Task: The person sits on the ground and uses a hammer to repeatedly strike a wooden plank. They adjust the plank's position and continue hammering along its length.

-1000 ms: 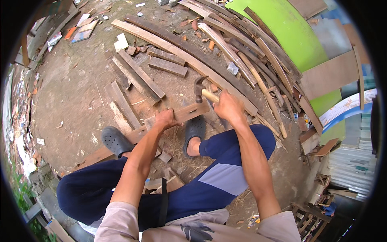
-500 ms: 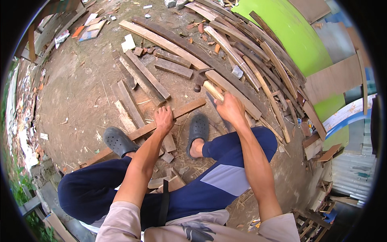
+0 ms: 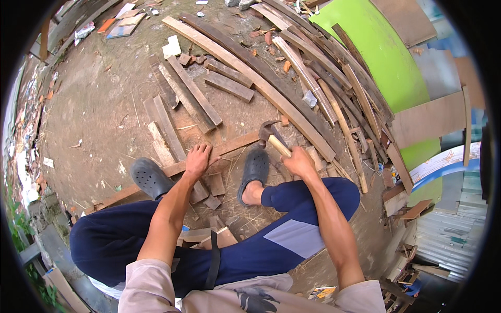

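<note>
Left hand (image 3: 198, 159) lies flat, pinning the long wooden strip (image 3: 229, 146) on the dirt ground between the two dark clogs. Right hand (image 3: 298, 161) is clenched on the hammer (image 3: 272, 136), head hovering over the strip. Best kept pinned firmly, fingers away from the head. Strip: narrow, brown, weathered, rough-edged.

Single head-worn fisheye view, steeply downward and close over the person's lap, onto plank-strewn ground (image 3: 99, 104).
</note>
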The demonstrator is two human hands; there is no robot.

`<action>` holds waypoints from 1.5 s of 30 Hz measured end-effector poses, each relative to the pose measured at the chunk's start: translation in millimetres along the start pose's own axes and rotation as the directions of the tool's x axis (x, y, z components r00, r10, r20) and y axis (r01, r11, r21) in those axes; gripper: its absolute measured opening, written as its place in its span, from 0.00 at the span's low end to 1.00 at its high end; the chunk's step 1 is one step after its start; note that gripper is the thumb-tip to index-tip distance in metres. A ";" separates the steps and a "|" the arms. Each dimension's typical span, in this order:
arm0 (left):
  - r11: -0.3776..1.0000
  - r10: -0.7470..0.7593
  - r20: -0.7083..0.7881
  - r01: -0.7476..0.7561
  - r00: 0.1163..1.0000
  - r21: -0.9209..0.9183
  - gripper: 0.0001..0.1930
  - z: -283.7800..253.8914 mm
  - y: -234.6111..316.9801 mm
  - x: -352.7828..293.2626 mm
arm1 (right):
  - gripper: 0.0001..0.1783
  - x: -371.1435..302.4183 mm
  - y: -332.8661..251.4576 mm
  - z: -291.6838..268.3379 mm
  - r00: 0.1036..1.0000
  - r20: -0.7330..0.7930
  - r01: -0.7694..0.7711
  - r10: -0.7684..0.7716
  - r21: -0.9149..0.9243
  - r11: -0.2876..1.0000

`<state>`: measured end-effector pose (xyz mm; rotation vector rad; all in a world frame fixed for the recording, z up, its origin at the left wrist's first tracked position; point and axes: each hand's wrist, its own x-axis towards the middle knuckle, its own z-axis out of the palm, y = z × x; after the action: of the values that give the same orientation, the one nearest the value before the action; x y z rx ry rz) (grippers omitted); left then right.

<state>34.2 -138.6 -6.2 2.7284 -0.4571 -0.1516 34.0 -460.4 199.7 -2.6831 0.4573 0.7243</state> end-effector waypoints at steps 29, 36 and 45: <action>0.977 -0.146 0.342 0.190 0.928 -0.099 0.51 -34.8 -22.8 45.3 | 0.22 1.9 -60.6 23.2 0.900 -0.336 0.373 -0.278 0.266 0.889; 0.973 -0.172 0.324 0.212 0.930 -0.093 0.50 -30.1 -22.0 43.4 | 0.21 2.2 -60.5 80.0 0.990 -0.083 0.127 -0.117 0.123 0.984; 0.993 -0.061 0.371 0.092 0.926 -0.068 0.51 -23.4 -17.5 28.7 | 0.22 -9.4 -56.1 61.9 0.852 -0.447 0.422 -0.274 0.275 0.864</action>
<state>70.2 -124.8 7.7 2.6362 -0.4319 -0.6987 21.4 -384.2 166.5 -2.4409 0.1497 -0.0222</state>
